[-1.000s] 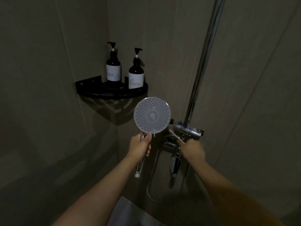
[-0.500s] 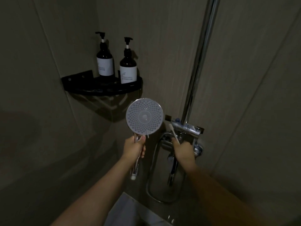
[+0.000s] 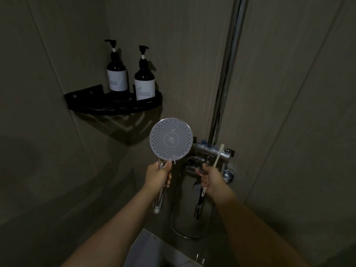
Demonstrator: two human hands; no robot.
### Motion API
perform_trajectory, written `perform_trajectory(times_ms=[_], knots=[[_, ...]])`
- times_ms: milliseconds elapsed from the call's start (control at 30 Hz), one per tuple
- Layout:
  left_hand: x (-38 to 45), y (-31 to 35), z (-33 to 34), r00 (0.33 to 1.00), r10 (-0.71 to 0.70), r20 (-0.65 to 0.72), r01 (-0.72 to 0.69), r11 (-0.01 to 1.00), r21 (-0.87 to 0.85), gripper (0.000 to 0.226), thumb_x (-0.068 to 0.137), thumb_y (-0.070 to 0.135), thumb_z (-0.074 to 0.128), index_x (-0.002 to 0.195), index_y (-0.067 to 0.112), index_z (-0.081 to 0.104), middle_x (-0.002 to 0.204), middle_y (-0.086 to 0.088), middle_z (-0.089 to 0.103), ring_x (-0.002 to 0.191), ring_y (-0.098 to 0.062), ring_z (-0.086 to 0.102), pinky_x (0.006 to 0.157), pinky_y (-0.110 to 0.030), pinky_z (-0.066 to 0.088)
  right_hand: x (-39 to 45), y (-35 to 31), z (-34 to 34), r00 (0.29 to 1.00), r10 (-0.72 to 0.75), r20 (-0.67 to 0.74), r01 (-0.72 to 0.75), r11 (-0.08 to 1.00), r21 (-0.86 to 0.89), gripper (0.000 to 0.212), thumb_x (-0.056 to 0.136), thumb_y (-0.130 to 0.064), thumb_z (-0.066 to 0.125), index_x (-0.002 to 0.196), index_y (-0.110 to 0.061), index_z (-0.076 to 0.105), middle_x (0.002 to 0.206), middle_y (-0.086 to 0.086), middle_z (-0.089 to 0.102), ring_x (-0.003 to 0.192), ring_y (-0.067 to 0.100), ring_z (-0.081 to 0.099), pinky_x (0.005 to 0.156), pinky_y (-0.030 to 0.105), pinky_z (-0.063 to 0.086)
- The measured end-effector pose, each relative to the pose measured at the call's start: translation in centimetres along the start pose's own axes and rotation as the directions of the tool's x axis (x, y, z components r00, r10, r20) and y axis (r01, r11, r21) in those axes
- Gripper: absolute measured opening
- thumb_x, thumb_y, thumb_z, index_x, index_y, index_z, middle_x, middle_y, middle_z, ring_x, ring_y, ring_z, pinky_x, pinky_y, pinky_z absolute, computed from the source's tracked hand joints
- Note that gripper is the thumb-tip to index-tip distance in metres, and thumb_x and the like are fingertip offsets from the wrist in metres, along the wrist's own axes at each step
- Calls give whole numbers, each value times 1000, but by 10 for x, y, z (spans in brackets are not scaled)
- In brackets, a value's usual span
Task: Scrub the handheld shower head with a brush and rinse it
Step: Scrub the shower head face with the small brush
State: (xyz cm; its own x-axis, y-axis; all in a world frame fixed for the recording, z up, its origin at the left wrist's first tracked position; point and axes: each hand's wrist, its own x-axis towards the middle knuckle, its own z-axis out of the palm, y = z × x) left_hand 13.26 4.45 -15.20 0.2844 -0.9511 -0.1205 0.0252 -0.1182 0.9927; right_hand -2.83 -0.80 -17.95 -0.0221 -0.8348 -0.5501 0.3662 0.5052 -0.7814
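1. Head view: the left hand [image 3: 158, 175] grips the chrome handle of the round, grey-faced handheld shower head [image 3: 171, 142], nozzle face toward the camera, near frame centre.
2. The right hand [image 3: 212, 180] grasps a slim white plastic brush [image 3: 218, 157], its head pointing to 12 o'clock, clear of the nozzle face at the 3 o'clock side.
3. Judged step: scrubbing is in hand; no water runs.
4. Next move: bring the bristles toward 9 o'clock onto the face.
5. Two dark pump bottles [image 3: 144, 81] stand on a black corner shelf [image 3: 115, 107] at 11 o'clock.
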Motion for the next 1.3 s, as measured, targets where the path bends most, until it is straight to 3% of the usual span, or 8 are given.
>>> perform_trajectory(times_ms=[267,433,567,700,800,967,1167,1300], knots=[[0,-7,-1,1000,8,-8,-8,1000,2,29,94,11,51,65,11,51,43,-3,47,30,-10,41,36,-20,35,-7,-2,24,961,13,-276,23,992,124,15,83,-12,62,98,-7,62,72,4,59,54,11,51,29,17,31],[-4,-3,-13,1000,3,7,-3,1000,-20,26,94,12,50,68,11,52,51,-7,47,34,-10,43,38,-21,37,-14,2,36,873,-172,-457,157,985,-71,27,83,-9,63,108,2,61,97,15,65,87,29,64,69,33,51],[-3,0,-25,1000,-17,-11,15,992,-121,22,94,12,50,71,10,52,49,-6,46,35,-11,42,37,-20,37,-22,13,46,785,-362,-502,244,927,-286,24,84,-11,60,100,6,64,102,23,67,98,36,64,80,38,51],[1,1,-36,999,-32,-15,30,992,-121,21,93,15,51,73,10,52,51,-6,47,38,-12,43,39,-22,38,-23,13,54,751,-345,-562,222,935,-278,30,86,-10,58,107,10,62,110,26,65,104,38,62,81,37,48],[0,-1,-39,999,-43,-8,41,989,-145,21,93,15,51,72,11,50,44,-2,47,34,-9,42,37,-20,37,-21,14,58,788,-282,-547,236,959,-154,33,87,-18,59,111,5,61,111,21,65,101,35,62,81,39,50],[-2,1,-47,999,-33,29,36,993,-109,22,94,14,50,73,10,49,52,-7,45,33,-8,41,36,-19,36,-14,15,64,853,-96,-512,179,977,114,40,90,-26,56,116,4,58,109,19,67,90,29,65,53,28,43],[-1,3,-58,999,-36,30,40,989,-142,21,93,13,51,73,10,49,49,-6,45,32,-8,41,35,-18,36,-17,21,57,810,-271,-520,219,963,-160,33,90,-22,57,112,3,59,110,20,64,100,33,63,82,39,52],[1,2,-63,999,-31,23,33,989,-141,21,94,12,50,73,9,49,53,-9,44,31,-7,40,34,-18,36,-23,24,55,749,-447,-489,244,873,-423,35,90,-16,56,108,12,60,108,28,65,100,39,63,83,40,50]])
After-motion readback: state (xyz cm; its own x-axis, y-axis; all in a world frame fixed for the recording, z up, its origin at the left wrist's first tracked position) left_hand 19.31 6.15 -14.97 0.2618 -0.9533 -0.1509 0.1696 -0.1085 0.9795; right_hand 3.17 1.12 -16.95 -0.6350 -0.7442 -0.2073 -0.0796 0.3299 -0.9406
